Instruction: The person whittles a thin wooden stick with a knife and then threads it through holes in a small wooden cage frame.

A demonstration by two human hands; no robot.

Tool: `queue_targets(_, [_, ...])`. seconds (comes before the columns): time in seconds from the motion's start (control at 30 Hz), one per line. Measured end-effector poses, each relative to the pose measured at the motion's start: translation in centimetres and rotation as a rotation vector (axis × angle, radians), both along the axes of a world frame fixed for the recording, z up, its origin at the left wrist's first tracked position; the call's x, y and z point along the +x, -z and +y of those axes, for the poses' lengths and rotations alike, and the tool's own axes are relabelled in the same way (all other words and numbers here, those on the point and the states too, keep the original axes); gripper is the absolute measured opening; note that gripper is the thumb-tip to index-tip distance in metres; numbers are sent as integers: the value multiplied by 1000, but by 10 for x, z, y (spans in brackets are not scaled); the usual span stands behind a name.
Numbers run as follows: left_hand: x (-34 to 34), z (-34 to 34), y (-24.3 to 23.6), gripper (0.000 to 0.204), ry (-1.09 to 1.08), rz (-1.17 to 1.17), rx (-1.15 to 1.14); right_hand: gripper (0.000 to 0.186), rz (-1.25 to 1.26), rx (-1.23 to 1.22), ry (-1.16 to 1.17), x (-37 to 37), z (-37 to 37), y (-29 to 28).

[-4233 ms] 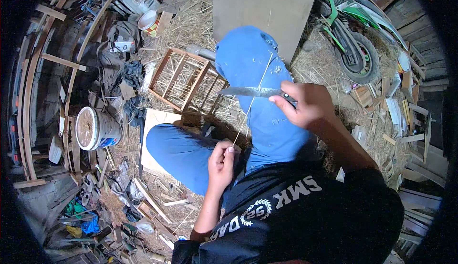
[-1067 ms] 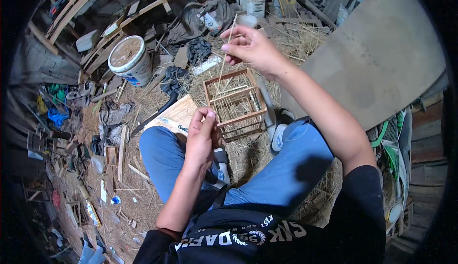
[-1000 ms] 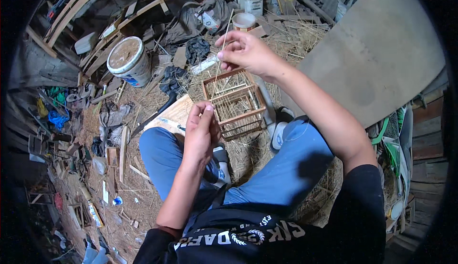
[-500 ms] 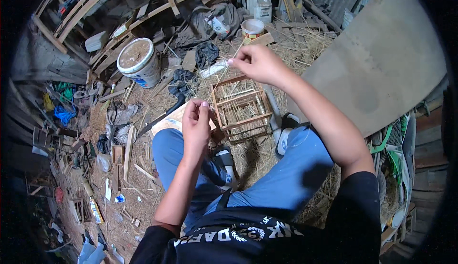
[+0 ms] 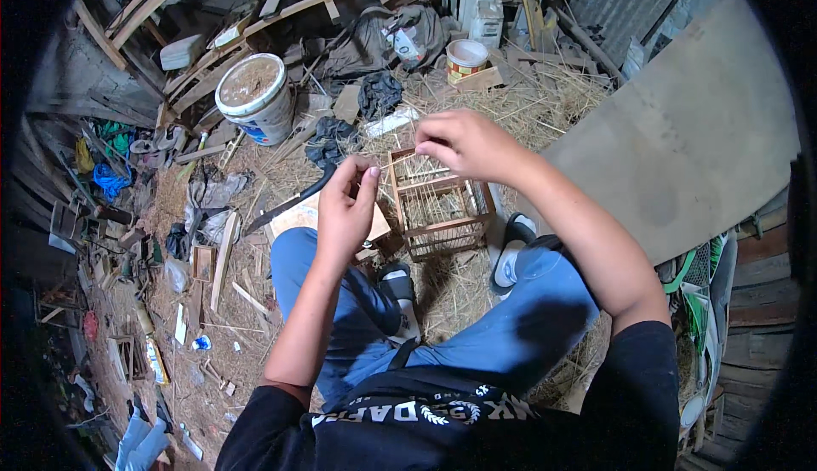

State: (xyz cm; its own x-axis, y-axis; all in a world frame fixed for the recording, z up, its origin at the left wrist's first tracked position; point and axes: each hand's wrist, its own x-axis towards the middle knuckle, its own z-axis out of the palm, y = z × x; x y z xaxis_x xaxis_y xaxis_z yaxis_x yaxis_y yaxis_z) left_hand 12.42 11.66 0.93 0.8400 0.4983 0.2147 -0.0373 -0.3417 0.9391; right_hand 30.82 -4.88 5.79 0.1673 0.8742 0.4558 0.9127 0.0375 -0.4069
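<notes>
Between my two hands runs a thin pale stick (image 5: 397,160), slanting only slightly. My left hand (image 5: 349,199) pinches its lower left end between thumb and fingers. My right hand (image 5: 459,143) grips it farther right with curled fingers, which hide that end. Just below and behind them, a small wooden cage (image 5: 440,224) with thin bars stands on the straw between my feet. A long dark-handled blade (image 5: 285,203) lies beside a pale board (image 5: 298,214), left of the cage.
A white bucket (image 5: 254,109) stands upper left, a smaller tub (image 5: 466,60) beyond the cage. A large flat panel (image 5: 681,122) takes up the right, with green bodywork (image 5: 699,301) below it. Scraps of wood, cloth and bags litter the floor along the left.
The knife seen in my right hand 4.2 seconds ago has left it. Since then my right hand has lowered toward my left, and the stick has tilted from steep to nearly level.
</notes>
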Motion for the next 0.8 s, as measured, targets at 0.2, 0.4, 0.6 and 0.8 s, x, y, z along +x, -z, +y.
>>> queue_targets(0.2, [-2,27,48,15,-51,-48,-242,18,96,-157,180,22,-20,8])
queue_targets(0.4, [-1,-16,154,28,19,279,-232,21,153,-412,307,39,-37,34])
queue_targets(0.6, [15,-36,205,47,-288,104,-325,17,235,-421,397,49,-47,79])
queue_targets(0.8, [16,-39,221,61,-37,227,-501,20,915,-350,490,48,-61,82])
